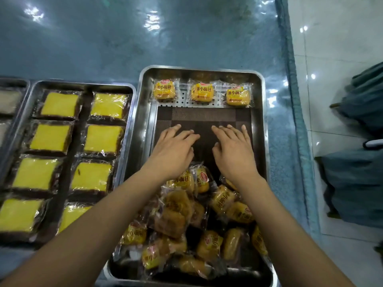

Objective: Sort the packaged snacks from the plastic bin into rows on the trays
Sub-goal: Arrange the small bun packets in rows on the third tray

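Observation:
A steel tray point(261, 125) lies in front of me with a brown mat point(196, 116) on its floor. Three small wrapped yellow breads stand in a row at its far end: left point(164, 90), middle point(202, 92), right point(237, 95). A loose heap of the same wrapped breads point(186, 220) fills the tray's near half. My left hand point(174, 150) and my right hand point(233, 148) hover palm down over the mat, fingers spread, holding nothing, just beyond the heap.
A second steel tray point(83, 84) on the left holds two columns of wrapped yellow cake slices point(103, 138). A third tray's edge point(12, 81) shows at far left. The blue table ends at the right point(294, 100), with white floor tiles and teal cloth-covered objects point(356, 183) beyond.

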### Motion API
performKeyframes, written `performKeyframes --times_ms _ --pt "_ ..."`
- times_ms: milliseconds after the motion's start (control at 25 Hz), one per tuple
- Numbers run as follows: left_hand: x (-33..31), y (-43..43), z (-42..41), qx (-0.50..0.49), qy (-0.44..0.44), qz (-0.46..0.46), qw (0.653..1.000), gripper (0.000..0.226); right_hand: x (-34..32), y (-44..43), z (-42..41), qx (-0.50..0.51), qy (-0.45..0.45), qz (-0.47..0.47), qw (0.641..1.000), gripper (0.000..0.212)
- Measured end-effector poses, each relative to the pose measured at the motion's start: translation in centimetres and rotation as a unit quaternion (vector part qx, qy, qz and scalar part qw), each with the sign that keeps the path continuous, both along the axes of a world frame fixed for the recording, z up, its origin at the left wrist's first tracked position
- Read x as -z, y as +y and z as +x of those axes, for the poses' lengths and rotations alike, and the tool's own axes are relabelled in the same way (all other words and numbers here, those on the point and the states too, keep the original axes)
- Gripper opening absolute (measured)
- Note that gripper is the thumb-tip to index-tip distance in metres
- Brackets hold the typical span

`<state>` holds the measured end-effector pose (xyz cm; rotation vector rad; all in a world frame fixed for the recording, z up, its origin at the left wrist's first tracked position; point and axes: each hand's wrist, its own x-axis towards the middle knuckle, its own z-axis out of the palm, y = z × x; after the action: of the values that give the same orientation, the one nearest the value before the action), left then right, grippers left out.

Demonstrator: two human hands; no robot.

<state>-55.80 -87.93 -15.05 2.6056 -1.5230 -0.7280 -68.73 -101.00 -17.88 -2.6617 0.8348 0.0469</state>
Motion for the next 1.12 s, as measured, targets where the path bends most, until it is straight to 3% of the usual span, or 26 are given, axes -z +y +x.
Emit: performKeyframes --times_ms 280,360,440,560,800,1000,1120 --pt "-2.4 8.5 -2.6 -0.059 0.023 0.006 0.998 0.033 -1.7 5.6 -2.3 -0.129 -0.096 0.098 0.982 0.032" --pt "-1.9 9.9 -2.9 -0.037 0.029 0.035 0.998 0.038 -1.1 6.8 -3.0 -0.161 -0.077 0.077 0.981 0.034" --pt "-1.3 10.5 -3.0 -0.013 0.032 0.059 0.998 0.058 -0.4 7.4 -3.6 -0.170 -0.050 0.058 0.982 0.039" --pt "-1.2 10.2 -3.0 0.003 0.036 0.061 0.997 0.076 0.0 7.8 -4.2 -0.166 -0.014 0.026 0.986 0.044" --pt "-1.7 9.3 -3.3 0.044 0.024 0.093 0.994 0.075 0.1 7.5 -4.9 -0.160 0.011 -0.041 0.986 0.045" --pt "-0.5 6.9 -3.1 0.052 0.013 0.106 0.993 0.059 1.0 6.2 -3.8 -0.071 0.033 -0.116 0.990 0.033" --pt "-0.1 4.8 -2.4 0.051 -0.007 0.073 0.996 0.059 1.7 5.4 -2.2 -0.031 0.032 -0.131 0.990 0.040"
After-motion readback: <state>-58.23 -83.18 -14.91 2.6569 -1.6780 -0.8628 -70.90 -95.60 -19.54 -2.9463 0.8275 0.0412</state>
